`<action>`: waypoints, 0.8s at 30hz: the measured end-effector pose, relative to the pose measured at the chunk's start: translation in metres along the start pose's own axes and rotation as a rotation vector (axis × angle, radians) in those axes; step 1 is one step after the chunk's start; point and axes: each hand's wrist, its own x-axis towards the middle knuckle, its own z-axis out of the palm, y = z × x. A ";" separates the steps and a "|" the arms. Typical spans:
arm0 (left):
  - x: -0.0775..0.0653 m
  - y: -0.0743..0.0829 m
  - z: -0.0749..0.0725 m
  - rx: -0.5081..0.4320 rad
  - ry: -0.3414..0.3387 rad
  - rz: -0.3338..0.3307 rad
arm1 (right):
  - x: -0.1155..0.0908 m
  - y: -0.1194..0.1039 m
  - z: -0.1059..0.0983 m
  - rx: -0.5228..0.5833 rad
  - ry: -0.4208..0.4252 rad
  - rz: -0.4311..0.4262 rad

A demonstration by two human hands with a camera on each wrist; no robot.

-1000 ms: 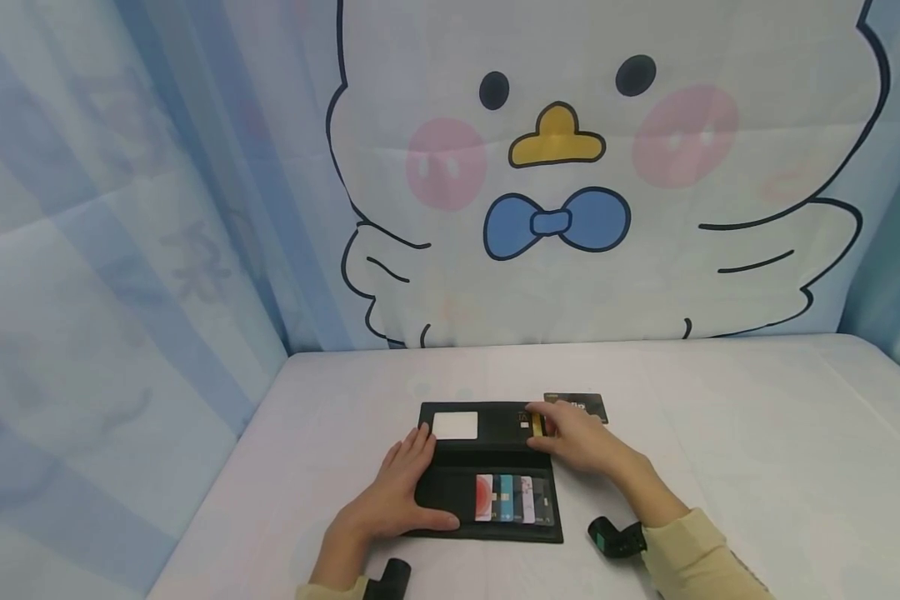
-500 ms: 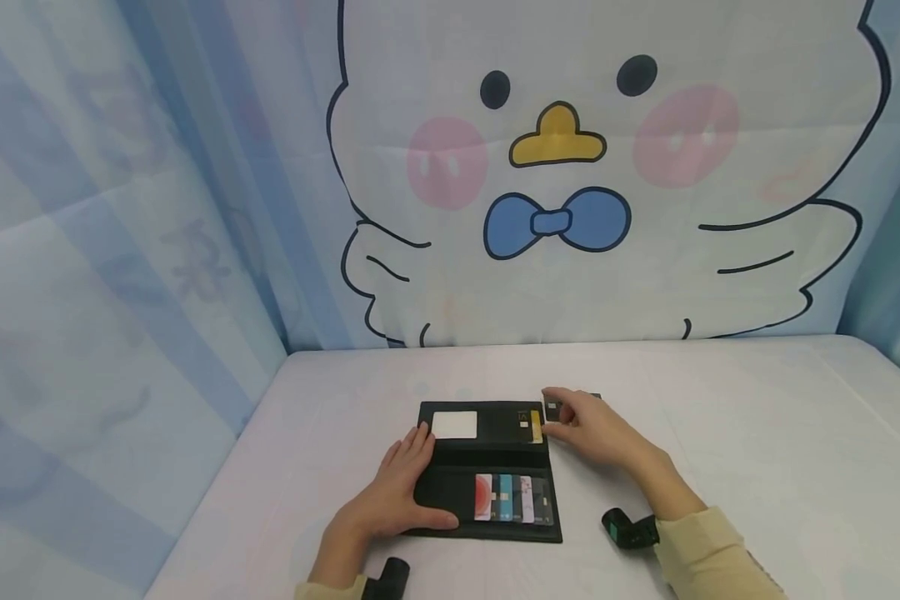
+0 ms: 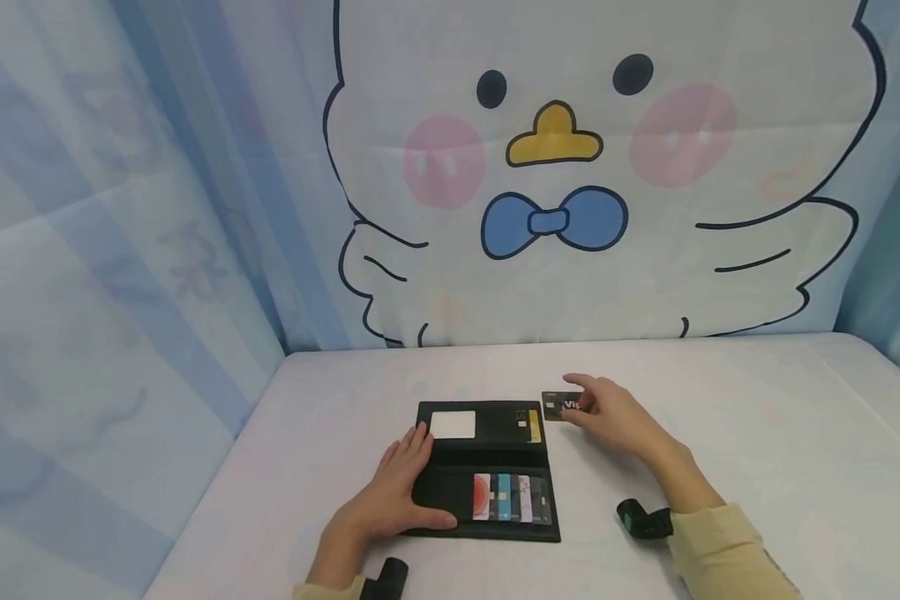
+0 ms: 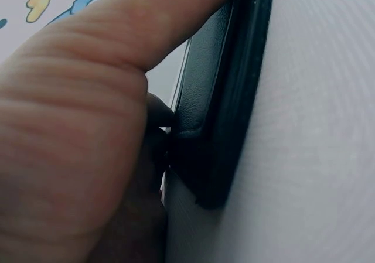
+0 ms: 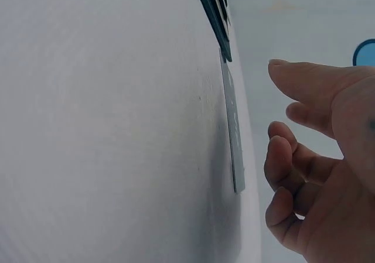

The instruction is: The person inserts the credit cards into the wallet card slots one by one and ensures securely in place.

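Note:
A black wallet (image 3: 446, 486) lies unfolded on the table. My left hand (image 3: 393, 493) rests along its left side with the fingers straight and the thumb over the lower edge. In the left wrist view that thumb crosses the wallet's dark edge (image 4: 205, 81). Several cards (image 3: 503, 497) overlap in the lower half, and a yellow-edged card (image 3: 534, 426) sits in the upper half. Just right of the wallet a black card (image 3: 552, 406) with "VIP" lettering lies flat. Over it hovers my right hand (image 3: 621, 417), thumb and fingers apart; the right wrist view shows a gap between hand and card (image 5: 232, 128).
White cloth (image 3: 780, 450) covers the table. A curtain (image 3: 555, 300) with a printed cartoon bird stands at the back, and blue-white fabric (image 3: 120, 333) hangs at the left. Each wrist carries a small black camera, one (image 3: 642, 520) on the right.
My right hand has left the wallet's upper right, where its fingers were at the yellow-edged card, and moved right over the black card. The left hand and wallet have stayed put.

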 end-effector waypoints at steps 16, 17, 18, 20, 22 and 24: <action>-0.002 0.001 0.000 0.011 0.008 0.019 | -0.009 0.011 -0.010 -0.118 -0.009 0.141; -0.002 0.001 0.000 0.010 0.008 0.019 | -0.009 0.012 -0.010 -0.118 -0.013 0.148; -0.001 0.001 0.000 0.009 0.007 0.020 | -0.009 0.013 -0.010 -0.119 -0.017 0.156; -0.001 0.001 0.000 0.011 0.006 0.021 | -0.009 0.014 -0.009 -0.126 -0.026 0.169; 0.000 0.001 0.001 0.013 0.006 0.022 | -0.009 0.015 -0.009 -0.132 -0.036 0.180; 0.000 0.001 0.001 0.013 0.006 0.023 | -0.009 0.016 -0.009 -0.139 -0.043 0.184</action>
